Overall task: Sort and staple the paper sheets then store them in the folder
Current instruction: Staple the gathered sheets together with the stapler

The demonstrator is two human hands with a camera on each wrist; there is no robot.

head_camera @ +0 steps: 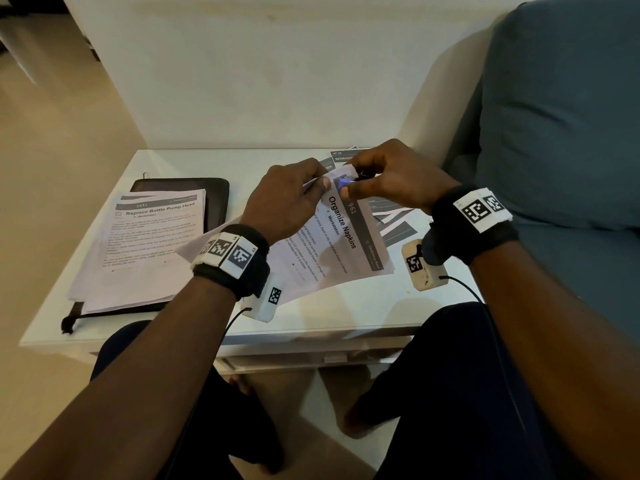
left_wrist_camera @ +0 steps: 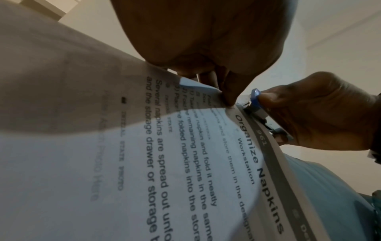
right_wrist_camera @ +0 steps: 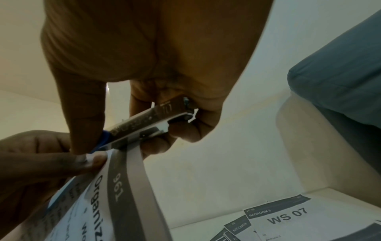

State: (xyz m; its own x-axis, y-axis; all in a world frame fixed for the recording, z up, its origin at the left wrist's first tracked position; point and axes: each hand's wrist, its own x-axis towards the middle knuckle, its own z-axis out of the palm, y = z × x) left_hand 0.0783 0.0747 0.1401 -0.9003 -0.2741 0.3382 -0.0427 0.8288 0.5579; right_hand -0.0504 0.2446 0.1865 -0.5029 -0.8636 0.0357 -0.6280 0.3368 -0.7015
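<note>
A set of printed sheets headed "Organize Napkins" [head_camera: 341, 233] is held above the white table [head_camera: 363, 306]. My left hand [head_camera: 294, 199] pinches its top corner between thumb and fingers [left_wrist_camera: 226, 96]. My right hand [head_camera: 391, 178] grips a small blue and metal stapler [right_wrist_camera: 148, 120], whose mouth sits over that same corner [left_wrist_camera: 255, 102]. The black folder [head_camera: 214, 199] lies at the table's left under a pile of sheets titled "Replace Bottle Pump Head" [head_camera: 152, 244].
More printed sheets, one marked "WS 07" [right_wrist_camera: 288, 216], lie spread at the table's back right corner. A blue-grey sofa cushion [head_camera: 571, 133] rises on the right. A cream wall backs the table. My knees sit under the front edge.
</note>
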